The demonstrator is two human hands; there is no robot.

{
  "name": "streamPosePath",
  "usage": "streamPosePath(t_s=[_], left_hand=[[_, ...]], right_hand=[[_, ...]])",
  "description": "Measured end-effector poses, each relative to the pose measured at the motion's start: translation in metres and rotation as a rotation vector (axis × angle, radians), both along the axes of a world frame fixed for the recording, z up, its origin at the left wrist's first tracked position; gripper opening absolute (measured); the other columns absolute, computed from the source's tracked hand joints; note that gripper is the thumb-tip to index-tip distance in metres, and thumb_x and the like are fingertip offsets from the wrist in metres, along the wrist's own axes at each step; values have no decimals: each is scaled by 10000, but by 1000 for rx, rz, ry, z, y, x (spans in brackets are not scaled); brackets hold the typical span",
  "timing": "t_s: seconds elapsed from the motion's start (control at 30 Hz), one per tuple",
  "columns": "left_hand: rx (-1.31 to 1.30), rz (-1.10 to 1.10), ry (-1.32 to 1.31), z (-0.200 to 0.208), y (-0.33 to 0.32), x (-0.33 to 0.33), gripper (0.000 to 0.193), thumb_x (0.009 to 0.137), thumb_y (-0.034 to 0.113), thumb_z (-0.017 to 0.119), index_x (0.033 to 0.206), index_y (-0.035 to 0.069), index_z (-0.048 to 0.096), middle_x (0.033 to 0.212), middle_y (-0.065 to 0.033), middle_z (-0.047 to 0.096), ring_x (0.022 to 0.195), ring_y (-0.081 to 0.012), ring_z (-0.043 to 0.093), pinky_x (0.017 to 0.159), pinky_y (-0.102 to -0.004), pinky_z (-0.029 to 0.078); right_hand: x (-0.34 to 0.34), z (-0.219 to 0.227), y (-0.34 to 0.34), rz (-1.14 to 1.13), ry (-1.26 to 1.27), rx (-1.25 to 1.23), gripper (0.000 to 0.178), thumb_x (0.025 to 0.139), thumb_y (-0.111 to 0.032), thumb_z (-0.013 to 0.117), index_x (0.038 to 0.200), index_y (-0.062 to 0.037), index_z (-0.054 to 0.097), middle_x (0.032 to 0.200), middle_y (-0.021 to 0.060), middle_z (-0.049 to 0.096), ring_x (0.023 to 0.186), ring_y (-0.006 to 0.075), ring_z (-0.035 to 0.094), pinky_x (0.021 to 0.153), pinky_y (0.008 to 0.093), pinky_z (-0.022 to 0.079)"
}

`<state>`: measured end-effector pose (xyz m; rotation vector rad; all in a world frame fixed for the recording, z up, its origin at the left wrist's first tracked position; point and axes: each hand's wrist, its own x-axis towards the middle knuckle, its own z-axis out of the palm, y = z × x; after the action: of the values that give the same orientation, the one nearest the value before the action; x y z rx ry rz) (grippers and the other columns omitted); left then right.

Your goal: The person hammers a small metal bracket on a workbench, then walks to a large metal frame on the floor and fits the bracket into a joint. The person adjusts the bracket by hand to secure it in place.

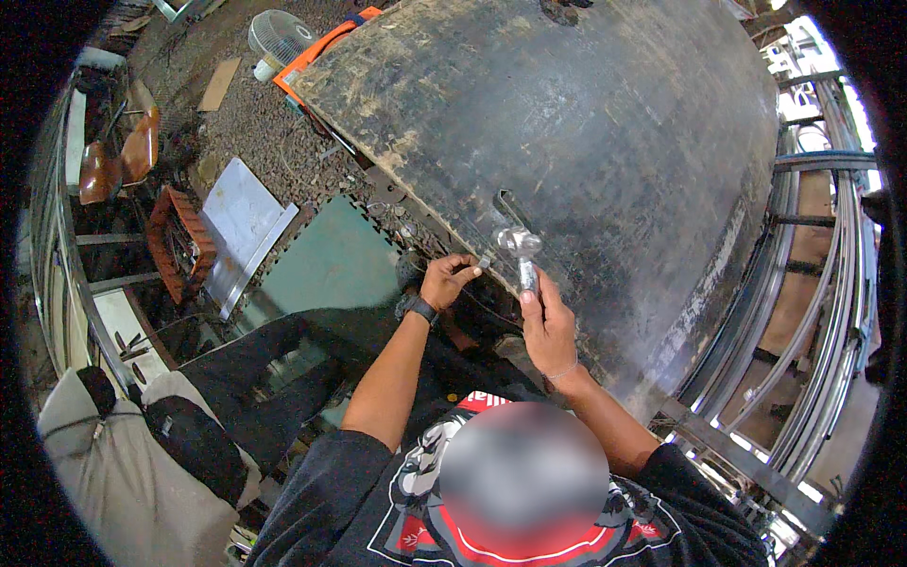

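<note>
The left hand (448, 283) pinches a small metal piece (486, 260) at the eight-o'clock edge of the counter (624, 123), which spreads wide toward one o'clock; the right hand (550, 329) clamps a metal hammer (524, 266).

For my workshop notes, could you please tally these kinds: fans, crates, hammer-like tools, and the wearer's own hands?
Fan: 1
Orange-red crate: 1
Hammer-like tool: 1
Own hands, left hand and right hand: 2
Total: 5
</note>
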<state>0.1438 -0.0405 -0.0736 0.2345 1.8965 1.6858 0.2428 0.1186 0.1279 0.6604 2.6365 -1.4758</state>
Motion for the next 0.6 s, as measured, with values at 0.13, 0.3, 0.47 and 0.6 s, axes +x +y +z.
streamPosePath(t_s=[0.13,0.3,0.47,0.6], left_hand=[[7,-10,-19,6,3,-2,244,922,197,787,1072,9,750,968,-55,764,891,-142,661,842,-322,523],[8,-1,24,8,2,-2,207,928,183,772,1050,17,747,932,-47,749,858,-146,656,827,-315,521],[62,15,-78,-9,0,0,226,936,191,770,1048,-4,747,923,-39,751,872,-141,670,825,-316,528],[-24,-20,-30,-2,-1,-4,202,947,156,753,1050,-17,743,962,-29,752,897,-103,656,823,-288,523]], right_hand=[[15,-35,1,100,10,181,470,1057,-262,554,1438,10,509,1242,310,655,1109,488,656,918,475,535],[2,-23,9,-37,-32,87,453,1063,-281,543,1415,5,532,1208,305,669,1072,476,674,895,474,541],[9,-15,11,-26,47,36,452,1065,-285,548,1441,-35,534,1169,280,690,1050,431,700,902,424,546],[23,-49,18,66,-32,81,466,1063,-292,556,1447,-29,527,1196,278,684,1092,390,706,914,414,539]])
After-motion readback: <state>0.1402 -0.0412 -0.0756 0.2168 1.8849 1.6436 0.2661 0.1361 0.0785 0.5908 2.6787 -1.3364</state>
